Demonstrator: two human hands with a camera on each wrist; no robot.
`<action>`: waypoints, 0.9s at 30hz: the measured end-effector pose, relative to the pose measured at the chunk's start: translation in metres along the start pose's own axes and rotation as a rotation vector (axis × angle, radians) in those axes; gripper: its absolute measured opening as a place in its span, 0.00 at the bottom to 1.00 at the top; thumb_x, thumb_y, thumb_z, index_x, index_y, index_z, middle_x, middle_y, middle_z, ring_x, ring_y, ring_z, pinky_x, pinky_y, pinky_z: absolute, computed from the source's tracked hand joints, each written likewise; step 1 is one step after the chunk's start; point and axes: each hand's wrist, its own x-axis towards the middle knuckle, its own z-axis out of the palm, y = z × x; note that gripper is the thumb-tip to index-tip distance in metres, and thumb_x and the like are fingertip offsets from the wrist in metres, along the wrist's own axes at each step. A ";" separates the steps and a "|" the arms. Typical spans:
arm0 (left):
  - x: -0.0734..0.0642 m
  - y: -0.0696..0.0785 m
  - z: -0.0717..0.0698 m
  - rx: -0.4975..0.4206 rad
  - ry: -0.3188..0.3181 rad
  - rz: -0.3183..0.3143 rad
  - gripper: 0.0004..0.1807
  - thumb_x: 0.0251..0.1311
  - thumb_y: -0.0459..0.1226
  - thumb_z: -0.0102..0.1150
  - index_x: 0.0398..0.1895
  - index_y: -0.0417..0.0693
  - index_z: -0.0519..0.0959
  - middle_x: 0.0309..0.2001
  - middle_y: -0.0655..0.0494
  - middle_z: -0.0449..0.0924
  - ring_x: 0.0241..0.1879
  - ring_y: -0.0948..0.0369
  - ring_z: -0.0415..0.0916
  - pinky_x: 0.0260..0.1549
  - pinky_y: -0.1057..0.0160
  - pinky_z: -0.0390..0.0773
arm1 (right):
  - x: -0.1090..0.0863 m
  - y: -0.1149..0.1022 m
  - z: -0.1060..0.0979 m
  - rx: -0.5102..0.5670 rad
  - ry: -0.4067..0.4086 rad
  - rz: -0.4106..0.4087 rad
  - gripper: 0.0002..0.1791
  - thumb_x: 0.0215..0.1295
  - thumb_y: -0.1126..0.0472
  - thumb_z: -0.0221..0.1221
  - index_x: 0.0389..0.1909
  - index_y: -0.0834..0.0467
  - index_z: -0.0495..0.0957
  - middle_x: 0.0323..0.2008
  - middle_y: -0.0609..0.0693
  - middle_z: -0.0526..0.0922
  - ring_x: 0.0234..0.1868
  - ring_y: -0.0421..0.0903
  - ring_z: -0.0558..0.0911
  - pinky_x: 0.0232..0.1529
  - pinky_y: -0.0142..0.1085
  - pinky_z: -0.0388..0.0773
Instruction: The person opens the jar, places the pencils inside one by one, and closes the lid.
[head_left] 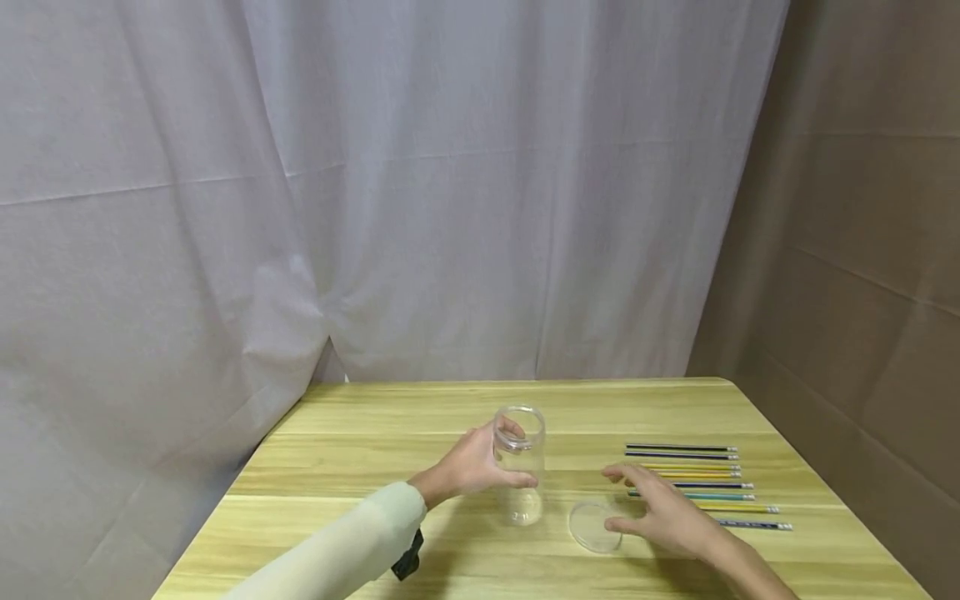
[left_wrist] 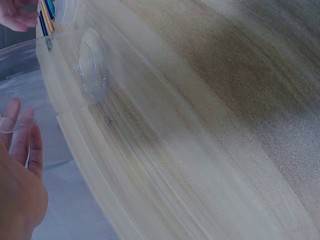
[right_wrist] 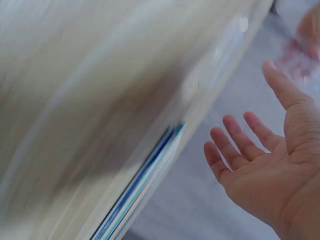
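Note:
A clear plastic jar (head_left: 519, 467) stands upright without a lid on the wooden table (head_left: 360, 450). My left hand (head_left: 504, 457) grips its upper part, thumb in front and fingers behind. In the left wrist view the jar (left_wrist: 87, 67) shows its round base beyond my left hand (left_wrist: 20, 150). A clear round lid (head_left: 594, 527) lies flat to the right of the jar. My right hand (head_left: 637, 500) hovers with spread fingers, its thumb at the lid's edge, partly over a row of coloured pencils (head_left: 697, 482). The right wrist view is blurred and shows the open palm (right_wrist: 250, 150) and the pencils (right_wrist: 145, 185).
A white curtain (head_left: 375, 208) hangs behind the table and along its left side. A brown cardboard wall (head_left: 862, 250) stands to the right. The pencils lie parallel near the table's right edge. A black strap (head_left: 407, 558) sits on the left sleeve.

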 end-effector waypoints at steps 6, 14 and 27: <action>0.000 0.000 0.001 0.007 -0.002 0.004 0.40 0.47 0.59 0.83 0.61 0.57 0.75 0.54 0.62 0.85 0.51 0.58 0.82 0.49 0.59 0.80 | -0.014 0.034 -0.025 0.065 0.049 0.057 0.16 0.68 0.59 0.72 0.52 0.61 0.85 0.47 0.52 0.88 0.44 0.45 0.84 0.43 0.39 0.82; 0.001 0.000 0.001 0.011 -0.001 0.012 0.41 0.47 0.60 0.83 0.62 0.57 0.75 0.54 0.62 0.86 0.55 0.53 0.83 0.51 0.58 0.79 | -0.032 0.068 -0.028 0.089 0.053 0.101 0.08 0.64 0.70 0.71 0.43 0.64 0.86 0.38 0.52 0.88 0.34 0.34 0.81 0.36 0.33 0.81; 0.000 0.002 -0.001 0.023 0.004 0.023 0.42 0.47 0.61 0.82 0.63 0.57 0.74 0.55 0.61 0.86 0.55 0.56 0.83 0.53 0.55 0.79 | -0.039 0.078 -0.026 0.020 0.154 0.073 0.10 0.56 0.74 0.75 0.37 0.60 0.87 0.30 0.43 0.85 0.29 0.33 0.78 0.29 0.31 0.78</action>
